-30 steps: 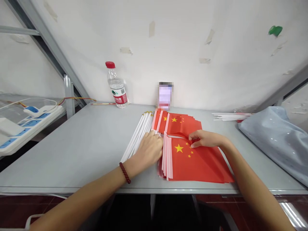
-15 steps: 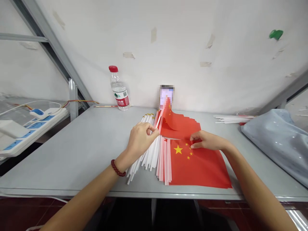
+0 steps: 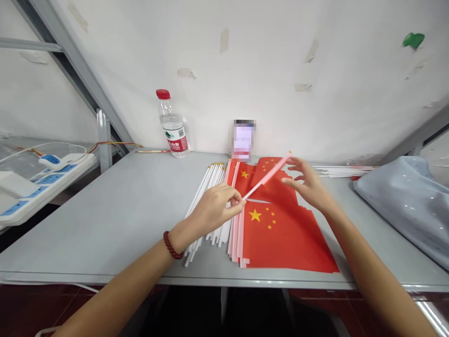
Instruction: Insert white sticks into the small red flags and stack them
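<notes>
My left hand (image 3: 214, 209) pinches the lower end of a small red flag on a white stick (image 3: 267, 177), lifted slantwise over the piles. My right hand (image 3: 308, 183) hovers with fingers spread beside the flag's upper end, touching or nearly touching its cloth. Beneath lies a near stack of red flags with yellow stars (image 3: 284, 234). A second stack of flags (image 3: 245, 174) lies farther back. A bundle of bare white sticks (image 3: 206, 194) lies to the left of the flags on the grey table (image 3: 115, 220).
A water bottle with a red cap (image 3: 170, 124) stands by the wall, a blurred upright phone (image 3: 243, 139) beside it. More white sticks (image 3: 336, 171) and a pale blue plastic bag (image 3: 407, 206) lie at right. A power strip (image 3: 45, 175) sits on the left bench.
My left hand has lifted a flag by its stick and swung it up to the right. My right hand has left the near stack and risen toward the flag's upper end.
</notes>
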Demonstrator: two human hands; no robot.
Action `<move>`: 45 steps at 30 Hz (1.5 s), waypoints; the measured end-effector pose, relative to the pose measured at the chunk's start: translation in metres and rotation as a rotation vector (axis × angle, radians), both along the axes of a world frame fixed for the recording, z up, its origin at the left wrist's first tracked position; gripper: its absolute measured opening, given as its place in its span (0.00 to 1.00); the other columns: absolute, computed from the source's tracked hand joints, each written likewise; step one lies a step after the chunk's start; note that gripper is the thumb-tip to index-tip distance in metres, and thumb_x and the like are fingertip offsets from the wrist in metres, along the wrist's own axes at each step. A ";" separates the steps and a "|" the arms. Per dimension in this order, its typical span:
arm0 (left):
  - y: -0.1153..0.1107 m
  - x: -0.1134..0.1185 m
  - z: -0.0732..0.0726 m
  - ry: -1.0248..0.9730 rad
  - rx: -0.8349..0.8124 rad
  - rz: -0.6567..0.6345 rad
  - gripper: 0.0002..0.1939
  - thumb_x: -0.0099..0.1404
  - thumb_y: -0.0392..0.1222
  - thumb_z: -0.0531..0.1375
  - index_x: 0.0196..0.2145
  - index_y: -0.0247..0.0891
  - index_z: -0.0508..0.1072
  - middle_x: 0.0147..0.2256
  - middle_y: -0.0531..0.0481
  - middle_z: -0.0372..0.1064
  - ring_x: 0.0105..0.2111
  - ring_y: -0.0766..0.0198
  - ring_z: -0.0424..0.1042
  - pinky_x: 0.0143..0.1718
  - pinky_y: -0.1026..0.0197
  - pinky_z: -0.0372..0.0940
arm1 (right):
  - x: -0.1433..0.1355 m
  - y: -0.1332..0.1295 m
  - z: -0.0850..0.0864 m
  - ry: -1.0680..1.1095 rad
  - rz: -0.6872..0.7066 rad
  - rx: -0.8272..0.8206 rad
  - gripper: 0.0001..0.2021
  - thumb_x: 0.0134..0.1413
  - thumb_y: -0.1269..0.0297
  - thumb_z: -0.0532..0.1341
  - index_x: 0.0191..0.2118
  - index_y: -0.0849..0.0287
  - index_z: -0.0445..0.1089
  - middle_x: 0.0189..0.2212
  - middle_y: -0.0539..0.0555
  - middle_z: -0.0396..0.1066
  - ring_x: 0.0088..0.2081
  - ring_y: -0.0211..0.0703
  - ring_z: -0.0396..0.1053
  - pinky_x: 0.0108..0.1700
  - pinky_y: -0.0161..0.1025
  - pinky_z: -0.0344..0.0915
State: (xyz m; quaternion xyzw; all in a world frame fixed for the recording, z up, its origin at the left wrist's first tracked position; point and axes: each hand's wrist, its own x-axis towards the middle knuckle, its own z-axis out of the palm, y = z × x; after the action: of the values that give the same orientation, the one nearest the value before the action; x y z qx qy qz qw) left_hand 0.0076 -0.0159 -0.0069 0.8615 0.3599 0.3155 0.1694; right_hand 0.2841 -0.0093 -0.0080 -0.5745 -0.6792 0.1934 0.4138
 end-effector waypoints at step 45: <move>-0.008 -0.001 0.020 -0.099 -0.749 -0.382 0.16 0.61 0.49 0.59 0.44 0.41 0.74 0.38 0.48 0.73 0.40 0.62 0.70 0.41 0.60 0.64 | -0.065 -0.038 -0.007 0.409 0.630 -0.581 0.47 0.50 0.66 0.65 0.67 0.51 0.33 0.19 0.41 0.61 0.19 0.30 0.51 0.23 0.30 0.51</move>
State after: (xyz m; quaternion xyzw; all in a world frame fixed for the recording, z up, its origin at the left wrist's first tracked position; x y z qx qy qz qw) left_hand 0.0066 -0.0242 0.0127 0.7756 0.2748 0.1669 0.5433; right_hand 0.2190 -0.0471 -0.0151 -0.3824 -0.6430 0.6005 0.2825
